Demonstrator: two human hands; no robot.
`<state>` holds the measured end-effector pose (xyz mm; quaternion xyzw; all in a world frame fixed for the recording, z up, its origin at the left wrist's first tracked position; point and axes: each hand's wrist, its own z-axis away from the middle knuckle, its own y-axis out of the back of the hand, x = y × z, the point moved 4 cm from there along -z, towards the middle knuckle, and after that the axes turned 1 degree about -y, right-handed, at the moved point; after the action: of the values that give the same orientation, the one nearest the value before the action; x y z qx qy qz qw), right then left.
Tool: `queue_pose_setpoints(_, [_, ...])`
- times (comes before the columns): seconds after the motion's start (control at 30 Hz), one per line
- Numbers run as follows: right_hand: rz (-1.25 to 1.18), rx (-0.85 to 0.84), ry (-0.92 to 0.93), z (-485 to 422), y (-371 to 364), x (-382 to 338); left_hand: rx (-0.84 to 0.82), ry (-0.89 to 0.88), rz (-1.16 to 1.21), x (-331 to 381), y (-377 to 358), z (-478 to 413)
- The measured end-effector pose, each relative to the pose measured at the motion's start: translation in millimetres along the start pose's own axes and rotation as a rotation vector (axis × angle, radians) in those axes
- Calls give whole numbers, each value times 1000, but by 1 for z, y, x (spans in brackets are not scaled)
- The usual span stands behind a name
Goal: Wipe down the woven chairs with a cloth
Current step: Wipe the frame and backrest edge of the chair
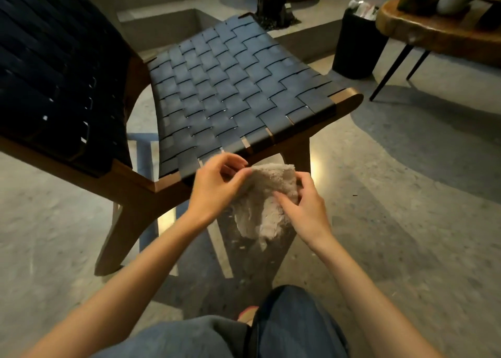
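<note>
Woven chair (173,100) fills the left and centre of the frame, its dark backrest (54,73) rising at the upper left and its strap seat (238,86) spreading toward the middle. Expect the straps to give a little under pressure and their overlapping edges to snag loose fabric, so you will likely do better stroking along each band than across it. Just below the seat's front edge, your left hand (217,184) pinches the upper left edge of the cloth (265,197) between thumb and fingertips. That cloth hangs in the air at lower centre, near the chair's front rail but not touching the seat. It looks like pale terry: soft, light and limp, drooping in a loose tail between your wrists. It will not hold a shape by itself, so fold it into a thick pad and hold that pad flat under the palm, not by a corner. Your right hand (303,206) is curled round the cloth's right side with the thumb laid on top, so both hands are close together and clamped on it. Farther right, a black bin (357,46) and a wooden table (439,32) stand well apart from the chair.
</note>
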<state>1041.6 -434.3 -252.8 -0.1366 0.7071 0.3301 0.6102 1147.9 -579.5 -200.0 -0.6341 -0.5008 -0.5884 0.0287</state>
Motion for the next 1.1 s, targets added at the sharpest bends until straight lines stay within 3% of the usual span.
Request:
queue_pose_setpoints(0.1, [23,242,-66,-8,1,7,17,-160,-332,-10,31,-13])
queue_pose_setpoints(0.2, [-37,423,-247,-21,-13,15,-230,-80,-533,-33,38,-21])
queue_pose_setpoints(0.27, [-208,478,-416,-32,-27,15,-407,27,-587,-48,34,-23])
queue_pose_setpoints(0.4, [-636,338,-498,-56,-59,-5,-462,24,-609,-56,36,-28])
queue_pose_setpoints(0.47, [-693,296,-448,-59,-69,-9,-461,-3,-629,-56,37,-28])
queue_pose_setpoints(0.7, [-878,429,-308,-60,-68,1,-444,-16,-625,-61,35,-26])
queue_pose_setpoints(0.93, [-687,567,-232,-53,-87,-5,-417,-30,-620,-63,34,-26])
queue_pose_setpoints(1.1, [-601,338,-285,-23,-142,1,-418,-19,-620,-61,35,-25])
